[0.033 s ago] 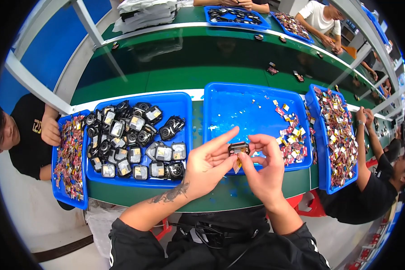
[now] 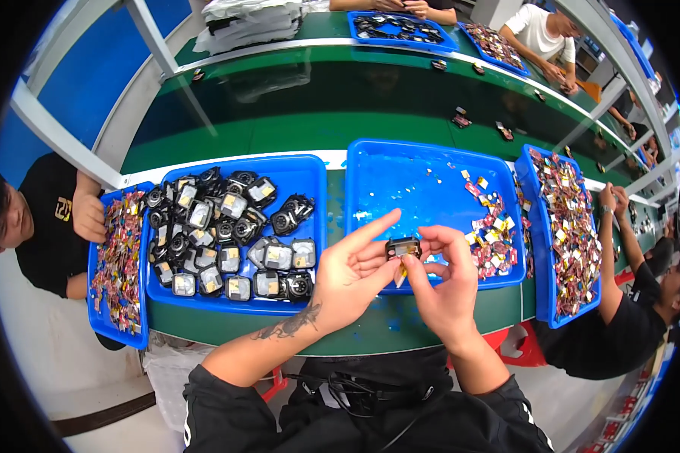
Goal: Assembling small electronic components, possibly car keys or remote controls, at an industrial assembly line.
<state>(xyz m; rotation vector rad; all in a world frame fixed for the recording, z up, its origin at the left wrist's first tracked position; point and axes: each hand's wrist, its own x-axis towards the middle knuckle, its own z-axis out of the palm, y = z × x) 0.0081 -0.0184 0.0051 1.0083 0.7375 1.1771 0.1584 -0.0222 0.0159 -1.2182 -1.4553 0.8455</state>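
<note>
My left hand [image 2: 351, 275] and my right hand [image 2: 446, 283] meet over the near edge of a blue tray [image 2: 423, 189]. Together they pinch a small black square device [image 2: 403, 247] with a yellowish piece under it. The left index finger points out straight past the device. Small colourful flat pieces [image 2: 491, 234] lie in the right part of that tray. To the left stands a second blue tray [image 2: 313, 177] heaped with several more black devices [image 2: 227, 234], some showing metallic faces.
Blue trays of colourful pieces stand at the far left [image 2: 117, 264] and the right [image 2: 563, 226]. A person in black [image 2: 41, 226] sits at the left, another [image 2: 627, 332] at the right, and others work across the green bench [image 2: 317, 113].
</note>
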